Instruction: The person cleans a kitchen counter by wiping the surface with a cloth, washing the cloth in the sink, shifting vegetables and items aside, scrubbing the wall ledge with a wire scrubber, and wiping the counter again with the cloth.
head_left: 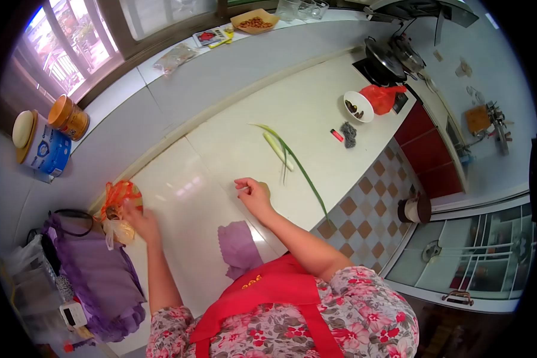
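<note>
Running diagonally across the white, glossy bench (221, 143), a long, slender green scallion (296, 164) points its thin dark tip toward the near right, its other end to the far left. A shorter, smooth pale-green stalk (275, 150) lies alongside the upper part, on roughly the same slant. At the left end of the bench sits a crinkled orange-red plastic bag (122, 192), with a thin, translucent pale bag (120, 231) at its near side. The left hand (138, 222) reaches forward beside both bags, forearm nearly straight; it is blurred, so whether its grip closes on either cannot be told. The right hand (253, 196) hovers left of the scallion, forearm angled to the far left, fingers loosely curled; whether they hold anything is unclear. A scallop-edged purple cloth (238, 243) lies nearer the body.
</note>
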### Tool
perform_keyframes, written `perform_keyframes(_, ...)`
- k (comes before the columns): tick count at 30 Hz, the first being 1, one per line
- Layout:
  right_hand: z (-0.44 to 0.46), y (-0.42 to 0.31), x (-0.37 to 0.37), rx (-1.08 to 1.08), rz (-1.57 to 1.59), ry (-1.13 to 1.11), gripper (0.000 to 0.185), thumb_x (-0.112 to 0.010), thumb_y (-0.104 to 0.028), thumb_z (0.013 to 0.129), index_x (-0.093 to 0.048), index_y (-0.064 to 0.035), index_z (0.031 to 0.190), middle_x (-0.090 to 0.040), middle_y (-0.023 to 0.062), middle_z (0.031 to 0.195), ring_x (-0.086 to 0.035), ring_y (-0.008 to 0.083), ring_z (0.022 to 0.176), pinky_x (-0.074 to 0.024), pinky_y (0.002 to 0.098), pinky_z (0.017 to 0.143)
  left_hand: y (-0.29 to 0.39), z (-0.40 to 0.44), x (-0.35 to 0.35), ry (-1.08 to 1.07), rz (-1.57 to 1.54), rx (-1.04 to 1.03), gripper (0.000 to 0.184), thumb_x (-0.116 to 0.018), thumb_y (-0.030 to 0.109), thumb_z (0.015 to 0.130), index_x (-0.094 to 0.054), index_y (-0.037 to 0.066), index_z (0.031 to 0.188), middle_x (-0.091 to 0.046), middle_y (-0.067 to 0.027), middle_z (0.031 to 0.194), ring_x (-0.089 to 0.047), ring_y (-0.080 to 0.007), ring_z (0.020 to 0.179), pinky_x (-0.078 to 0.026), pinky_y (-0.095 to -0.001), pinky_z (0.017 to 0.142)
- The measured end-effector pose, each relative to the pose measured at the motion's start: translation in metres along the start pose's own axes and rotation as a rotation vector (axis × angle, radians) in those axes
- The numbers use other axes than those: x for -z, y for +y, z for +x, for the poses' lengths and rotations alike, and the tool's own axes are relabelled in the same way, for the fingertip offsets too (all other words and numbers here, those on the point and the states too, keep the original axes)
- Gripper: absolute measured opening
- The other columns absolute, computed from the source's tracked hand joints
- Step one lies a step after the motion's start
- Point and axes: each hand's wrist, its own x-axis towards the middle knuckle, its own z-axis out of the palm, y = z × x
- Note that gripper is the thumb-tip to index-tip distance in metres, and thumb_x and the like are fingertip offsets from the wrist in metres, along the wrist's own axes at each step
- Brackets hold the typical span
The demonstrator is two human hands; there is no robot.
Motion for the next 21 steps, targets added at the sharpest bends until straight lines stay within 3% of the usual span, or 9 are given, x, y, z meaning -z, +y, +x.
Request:
perform_keyframes(1,0.003,0.008,0.006,-0.006,0.047,0.016,0.033,-0.055,0.005,0.08,-0.061,-0.0017,0.111,-0.064,0.0058,0.097,-0.055,0.0078,0.069,-0.0477,0.0216,0.064,0.031,-0.017,-0.003,-0.022,0.016,-0.154,0.057,-0.06,0.001,0.075,-0.047,0.005,0.131,-0.035,-0.0236,0.137,-0.045,-0.037,0.12,-0.039,-0.0406,0.1)
perform_keyframes(5,0.002,0.016,0.046,-0.112,0.261,0.08,0.027,-0.055,0.003,0.081,-0.063,-0.0005,0.106,-0.066,0.0062,0.09,-0.058,0.009,0.07,-0.0485,0.0231,0.067,0.156,-0.089,-0.018,-0.313,-0.31,-0.199,0.055,-0.062,-0.001,0.073,-0.05,0.005,0.126,-0.038,-0.0207,0.136,-0.044,-0.0374,0.122,-0.038,-0.0412,0.101)
perform_keyframes(11,0.015,0.054,0.153,-0.054,0.172,0.063,0.022,-0.055,0.0,0.084,-0.063,-0.0002,0.105,-0.066,0.0064,0.088,-0.059,0.0094,0.07,-0.0492,0.0231,0.067,0.303,-0.173,-0.056,-0.521,-0.481,-0.229,0.05,-0.063,-0.002,0.072,-0.053,0.006,0.12,-0.043,-0.0203,0.131,-0.047,-0.0369,0.118,-0.04,-0.0429,0.098)
perform_keyframes(13,0.022,0.064,0.197,-0.111,0.058,0.004,0.022,-0.06,-0.004,0.082,-0.063,-0.0012,0.104,-0.065,0.0081,0.092,-0.062,0.0145,0.072,-0.0507,0.0276,0.069,0.338,-0.189,-0.073,-0.55,-0.423,-0.305,0.046,-0.063,-0.001,0.073,-0.053,0.006,0.118,-0.044,-0.0196,0.131,-0.048,-0.0363,0.116,-0.042,-0.0433,0.095)
perform_keyframes(15,0.022,0.079,0.232,0.035,-0.459,-0.015,0.026,-0.067,-0.01,0.079,-0.064,-0.002,0.103,-0.063,0.014,0.098,-0.064,0.0232,0.081,-0.0516,0.0332,0.073,0.355,-0.212,-0.109,-0.518,-0.456,-0.258,0.047,-0.064,0.002,0.073,-0.053,0.006,0.119,-0.045,-0.0195,0.129,-0.047,-0.0367,0.117,-0.043,-0.0414,0.094)
perform_keyframes(16,0.022,0.088,0.247,0.1,-0.644,-0.054,0.037,-0.072,-0.019,0.076,-0.06,-0.0023,0.107,-0.06,0.0169,0.103,-0.062,0.0316,0.091,-0.0509,0.0387,0.079,0.369,-0.219,-0.118,-0.571,-0.442,-0.182,0.046,-0.064,0.002,0.073,-0.053,0.006,0.118,-0.045,-0.0196,0.129,-0.047,-0.0367,0.118,-0.043,-0.0412,0.095)
perform_keyframes(21,0.03,0.097,0.278,0.0,-0.863,-0.241,0.059,-0.077,-0.026,0.072,-0.05,-0.0021,0.119,-0.058,0.0166,0.111,-0.059,0.0319,0.102,-0.0512,0.0418,0.083,0.395,-0.233,-0.142,-0.597,-0.298,-0.048,0.046,-0.065,0.004,0.072,-0.053,0.005,0.116,-0.045,-0.0188,0.128,-0.047,-0.0362,0.119,-0.044,-0.0411,0.094)
